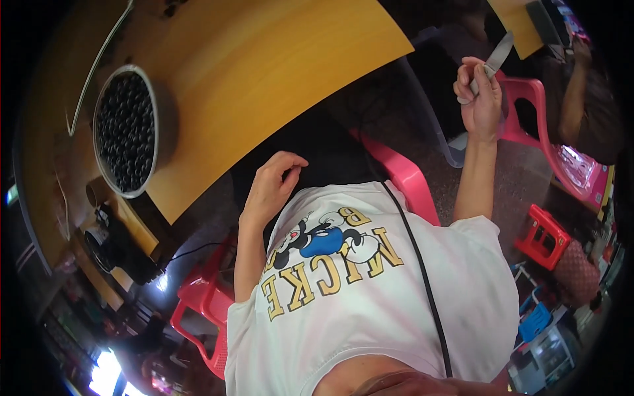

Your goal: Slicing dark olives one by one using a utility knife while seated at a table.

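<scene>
My right hand (pixel 481 99) is raised off to the right, its fingers wrapped around a knife (pixel 500 55). The blade points up and away from me, and the light handle end shows below the fingers. My left hand (pixel 274 181) hovers or rests at my lap by the table's near edge, thumb and fingers loosely bent and apart, with nothing visible in it. On the left part of the wooden table (pixel 284 66) stands a round metal bowl (pixel 167 122) filled with small, dark, shiny round fruits or nuts (pixel 125 132). Neither hand touches the bowl.
A clear plastic bin (pixel 422 112) is on the floor below my right hand. Pink chairs (pixel 528 99) and a red stool (pixel 545 236) stand at the right. Another person's arm (pixel 573 99) is at the far right. A thin white cable (pixel 99 63) crosses the table's left side.
</scene>
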The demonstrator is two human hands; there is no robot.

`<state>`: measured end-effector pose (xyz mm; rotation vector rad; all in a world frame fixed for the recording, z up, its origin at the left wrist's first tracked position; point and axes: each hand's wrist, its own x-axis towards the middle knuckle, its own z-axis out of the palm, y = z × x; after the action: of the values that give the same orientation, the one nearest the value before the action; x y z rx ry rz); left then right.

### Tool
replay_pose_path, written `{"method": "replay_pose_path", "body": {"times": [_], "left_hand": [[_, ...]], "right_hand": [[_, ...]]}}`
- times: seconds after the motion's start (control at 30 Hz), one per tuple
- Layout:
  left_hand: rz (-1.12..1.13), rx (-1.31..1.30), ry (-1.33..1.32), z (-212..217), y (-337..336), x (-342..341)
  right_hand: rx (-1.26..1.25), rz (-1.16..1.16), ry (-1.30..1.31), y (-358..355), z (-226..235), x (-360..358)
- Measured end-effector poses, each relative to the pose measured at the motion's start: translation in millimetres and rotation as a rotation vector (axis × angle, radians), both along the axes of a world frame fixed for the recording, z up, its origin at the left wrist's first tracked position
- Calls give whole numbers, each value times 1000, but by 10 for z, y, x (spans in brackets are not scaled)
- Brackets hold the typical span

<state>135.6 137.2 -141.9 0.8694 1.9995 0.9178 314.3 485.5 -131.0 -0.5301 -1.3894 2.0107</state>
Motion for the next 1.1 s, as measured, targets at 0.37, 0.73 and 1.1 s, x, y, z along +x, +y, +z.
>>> {"method": "replay_pose_path", "body": {"times": [0.37, 0.73, 1.1], "left_hand": [[-110, -3, -71, 157, 425, 96], [-142, -18, -65, 87, 541, 294], [363, -243, -500, 222, -425, 40]], "right_hand": [[534, -193, -475, 110, -238, 156], [1444, -79, -409, -1004, -160, -1621], [829, -415, -438, -149, -1250, 113]]}}
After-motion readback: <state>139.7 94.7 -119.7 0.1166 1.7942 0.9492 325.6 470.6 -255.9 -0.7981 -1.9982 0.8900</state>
